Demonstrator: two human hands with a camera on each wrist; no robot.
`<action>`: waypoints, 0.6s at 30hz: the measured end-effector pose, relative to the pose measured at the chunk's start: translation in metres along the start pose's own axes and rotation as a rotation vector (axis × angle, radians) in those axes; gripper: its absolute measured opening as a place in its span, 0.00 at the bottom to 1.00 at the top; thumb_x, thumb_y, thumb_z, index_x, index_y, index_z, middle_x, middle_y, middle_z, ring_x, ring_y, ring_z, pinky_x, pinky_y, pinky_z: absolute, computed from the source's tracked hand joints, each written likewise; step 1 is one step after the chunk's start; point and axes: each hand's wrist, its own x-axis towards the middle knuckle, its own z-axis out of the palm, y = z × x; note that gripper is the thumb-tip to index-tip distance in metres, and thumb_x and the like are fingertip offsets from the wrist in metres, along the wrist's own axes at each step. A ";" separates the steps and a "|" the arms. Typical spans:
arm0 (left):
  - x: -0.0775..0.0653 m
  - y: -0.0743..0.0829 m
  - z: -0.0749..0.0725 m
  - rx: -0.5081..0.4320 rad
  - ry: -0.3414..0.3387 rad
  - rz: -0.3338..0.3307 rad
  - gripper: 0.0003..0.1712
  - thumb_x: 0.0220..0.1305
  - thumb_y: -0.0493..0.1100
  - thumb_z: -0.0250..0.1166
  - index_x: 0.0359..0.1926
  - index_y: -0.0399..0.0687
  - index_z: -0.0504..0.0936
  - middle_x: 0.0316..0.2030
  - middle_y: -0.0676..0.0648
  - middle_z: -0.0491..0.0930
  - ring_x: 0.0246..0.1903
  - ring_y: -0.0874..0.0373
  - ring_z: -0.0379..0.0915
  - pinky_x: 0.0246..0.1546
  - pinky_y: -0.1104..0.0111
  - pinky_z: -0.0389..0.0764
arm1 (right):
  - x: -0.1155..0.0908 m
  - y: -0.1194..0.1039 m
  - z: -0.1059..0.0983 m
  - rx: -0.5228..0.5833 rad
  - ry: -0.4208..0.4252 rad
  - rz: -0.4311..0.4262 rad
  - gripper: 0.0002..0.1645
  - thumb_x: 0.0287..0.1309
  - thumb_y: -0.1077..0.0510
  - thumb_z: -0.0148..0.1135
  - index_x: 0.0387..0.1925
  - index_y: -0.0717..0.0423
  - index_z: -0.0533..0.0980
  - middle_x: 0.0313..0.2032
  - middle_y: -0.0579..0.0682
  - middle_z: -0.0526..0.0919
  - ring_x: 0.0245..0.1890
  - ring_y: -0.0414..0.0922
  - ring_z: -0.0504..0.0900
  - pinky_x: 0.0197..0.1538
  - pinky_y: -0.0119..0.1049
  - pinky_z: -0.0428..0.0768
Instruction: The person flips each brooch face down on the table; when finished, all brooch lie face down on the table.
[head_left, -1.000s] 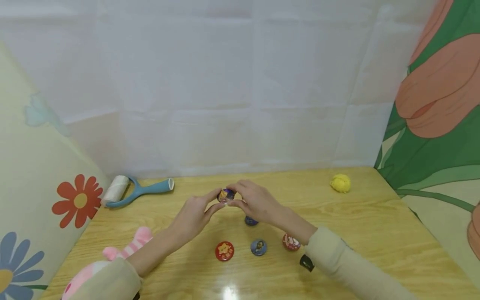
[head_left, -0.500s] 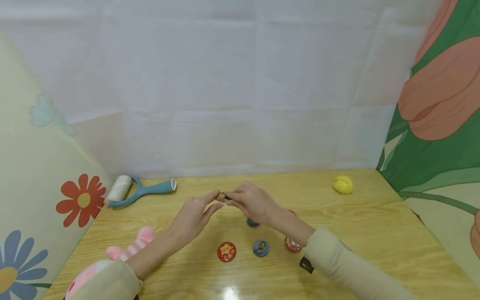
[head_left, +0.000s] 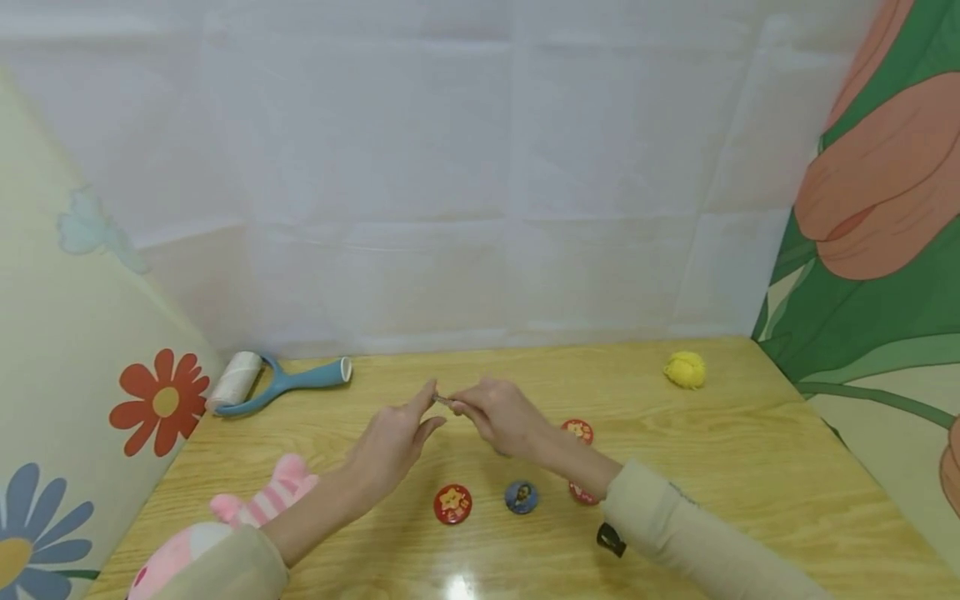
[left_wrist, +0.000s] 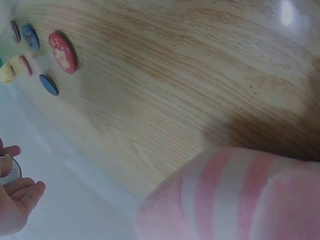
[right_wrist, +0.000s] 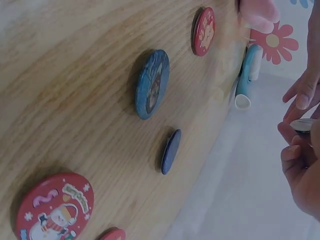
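Observation:
A button badge (head_left: 441, 399) is held up above the table, nearly edge-on in the head view. My right hand (head_left: 498, 417) pinches its right side between thumb and fingers. At its left end, my left hand (head_left: 390, 442) reaches in with the index finger at the rim, and the thumb stands apart below. In the right wrist view the badge (right_wrist: 302, 125) shows a pale face. On the table lie a red star badge (head_left: 453, 504), a blue portrait badge (head_left: 521, 497), and two more red badges, one (head_left: 577, 430) farther back. A dark blue badge (right_wrist: 171, 152) is mostly hidden in the head view.
A pink striped plush toy (head_left: 262, 504) lies by my left forearm. Back left stands a blue-handled lint roller (head_left: 300, 379) against the white backdrop. A yellow ball of yarn (head_left: 685, 370) sits back right. Something small and black (head_left: 611, 539) shows beside my right sleeve.
The held badge has turned from showing its printed face to edge-on. My left thumb and index finger have spread apart. My right hand has lowered slightly, uncovering the far red badge.

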 end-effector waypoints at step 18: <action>-0.007 0.001 0.005 -0.004 0.004 0.072 0.28 0.54 0.32 0.72 0.55 0.30 0.73 0.29 0.40 0.83 0.16 0.63 0.68 0.15 0.79 0.70 | -0.001 -0.004 0.008 0.389 -0.072 0.371 0.19 0.75 0.60 0.46 0.28 0.59 0.77 0.20 0.44 0.76 0.13 0.33 0.59 0.16 0.25 0.59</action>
